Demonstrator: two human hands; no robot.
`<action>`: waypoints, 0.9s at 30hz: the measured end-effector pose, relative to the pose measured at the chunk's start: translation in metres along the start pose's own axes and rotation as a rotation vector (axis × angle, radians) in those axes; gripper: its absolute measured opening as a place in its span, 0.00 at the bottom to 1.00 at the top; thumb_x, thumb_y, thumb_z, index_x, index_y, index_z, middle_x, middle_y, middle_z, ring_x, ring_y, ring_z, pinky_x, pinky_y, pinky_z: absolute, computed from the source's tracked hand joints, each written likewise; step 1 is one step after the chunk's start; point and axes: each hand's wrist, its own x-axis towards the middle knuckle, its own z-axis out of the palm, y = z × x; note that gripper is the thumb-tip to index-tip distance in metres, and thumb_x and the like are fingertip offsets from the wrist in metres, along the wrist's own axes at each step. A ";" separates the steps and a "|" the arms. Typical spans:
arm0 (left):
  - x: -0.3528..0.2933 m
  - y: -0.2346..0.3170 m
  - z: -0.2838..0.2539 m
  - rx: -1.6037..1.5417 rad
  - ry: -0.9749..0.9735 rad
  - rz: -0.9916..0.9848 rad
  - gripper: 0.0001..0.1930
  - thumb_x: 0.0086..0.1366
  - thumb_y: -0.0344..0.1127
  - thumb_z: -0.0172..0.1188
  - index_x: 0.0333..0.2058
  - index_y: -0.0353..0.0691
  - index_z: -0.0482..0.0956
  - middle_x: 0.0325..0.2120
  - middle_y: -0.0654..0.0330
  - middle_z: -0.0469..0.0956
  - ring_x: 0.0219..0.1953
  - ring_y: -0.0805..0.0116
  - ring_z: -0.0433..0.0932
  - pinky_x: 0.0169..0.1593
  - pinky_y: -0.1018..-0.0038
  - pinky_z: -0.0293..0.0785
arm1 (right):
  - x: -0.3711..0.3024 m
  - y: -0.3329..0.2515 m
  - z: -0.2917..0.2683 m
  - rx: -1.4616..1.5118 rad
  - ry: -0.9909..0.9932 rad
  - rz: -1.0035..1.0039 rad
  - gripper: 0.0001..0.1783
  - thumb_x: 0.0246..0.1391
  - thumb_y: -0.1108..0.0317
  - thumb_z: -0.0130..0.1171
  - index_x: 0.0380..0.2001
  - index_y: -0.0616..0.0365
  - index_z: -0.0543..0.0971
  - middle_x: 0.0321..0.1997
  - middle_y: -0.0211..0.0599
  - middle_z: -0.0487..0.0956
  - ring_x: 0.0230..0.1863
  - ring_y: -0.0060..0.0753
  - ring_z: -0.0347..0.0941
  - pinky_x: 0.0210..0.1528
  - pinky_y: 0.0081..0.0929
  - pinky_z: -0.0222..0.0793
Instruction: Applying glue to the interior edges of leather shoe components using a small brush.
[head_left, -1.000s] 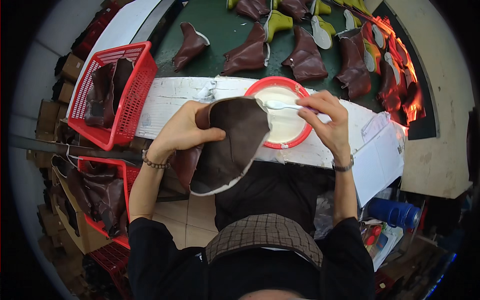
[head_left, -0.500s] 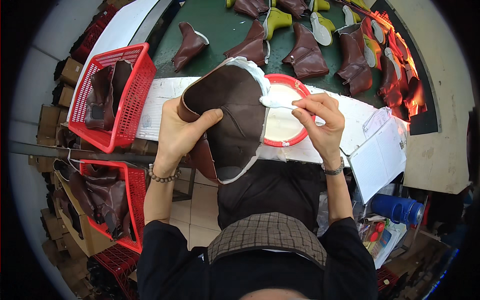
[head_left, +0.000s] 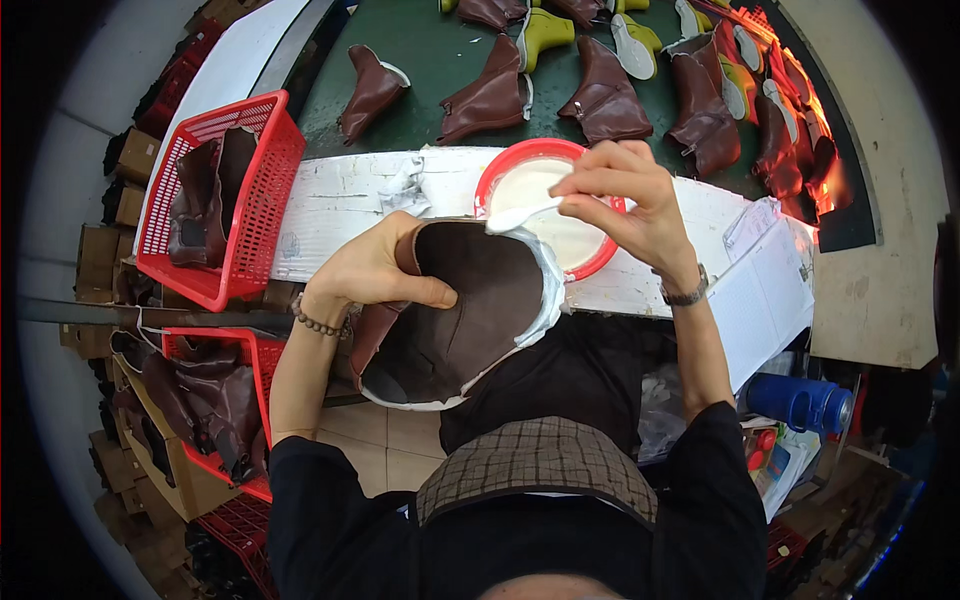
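Observation:
A brown leather boot upper [head_left: 425, 345] is tilted above the near edge of the white bench. My left hand [head_left: 375, 265] grips it on the left, thumb pressed on its inner face. A wet white coating lines its right rim. Between the fingers of my right hand [head_left: 632, 205] is a small white brush [head_left: 522, 214], its coated head touching the far rim of the upper. Beyond, partly covered by my right hand, sits a red basin [head_left: 487, 180] with creamy white liquid in it.
Several brown boot uppers [head_left: 605, 95] with yellow-green lasts lie on a green conveyor belt [head_left: 425, 40], near an orange glow at right. Red baskets [head_left: 282, 150] of uppers stand at left. A crumpled white cloth [head_left: 405, 190], papers [head_left: 765, 290] and a blue bottle [head_left: 798, 402] are around.
The boot upper has come nearer and turned clockwise, bringing its coated rim to the right side. The brush has moved slightly left to the far rim. The crumpled cloth is uncovered.

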 end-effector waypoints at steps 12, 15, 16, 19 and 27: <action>0.019 -0.084 -0.017 0.161 0.929 0.200 0.50 0.53 0.44 0.78 0.68 0.34 0.59 0.53 0.46 0.79 0.54 0.57 0.80 0.59 0.65 0.73 | -0.070 0.024 -0.001 -0.572 -0.128 0.414 0.07 0.53 0.65 0.69 0.34 0.52 0.88 0.31 0.29 0.80 0.34 0.36 0.78 0.34 0.34 0.72; 0.002 -0.111 -0.010 0.592 0.883 0.200 0.70 0.41 0.47 0.85 0.74 0.36 0.43 0.61 0.42 0.70 0.62 0.48 0.70 0.65 0.58 0.65 | -0.074 0.013 0.002 -0.548 0.042 0.437 0.07 0.52 0.63 0.69 0.34 0.51 0.87 0.30 0.29 0.80 0.35 0.35 0.78 0.34 0.33 0.72; -0.006 -0.115 -0.003 0.661 0.828 0.138 0.73 0.38 0.47 0.86 0.75 0.35 0.41 0.63 0.41 0.67 0.65 0.45 0.67 0.66 0.56 0.63 | -0.078 0.012 0.000 -0.565 0.014 0.464 0.07 0.53 0.64 0.69 0.35 0.51 0.87 0.30 0.29 0.80 0.32 0.35 0.78 0.33 0.32 0.72; -0.017 -0.127 0.015 0.835 0.803 0.041 0.76 0.34 0.45 0.86 0.75 0.35 0.39 0.67 0.41 0.61 0.67 0.41 0.62 0.68 0.53 0.60 | -0.081 0.012 0.002 -0.462 0.070 0.566 0.07 0.55 0.64 0.69 0.37 0.51 0.88 0.30 0.30 0.80 0.28 0.35 0.77 0.31 0.31 0.71; -0.018 -0.137 0.009 0.645 0.838 0.256 0.67 0.38 0.30 0.78 0.75 0.35 0.43 0.65 0.42 0.61 0.67 0.42 0.62 0.69 0.57 0.60 | -0.074 0.013 0.013 -0.222 0.168 0.576 0.09 0.57 0.68 0.69 0.42 0.54 0.88 0.32 0.33 0.81 0.25 0.25 0.73 0.28 0.23 0.67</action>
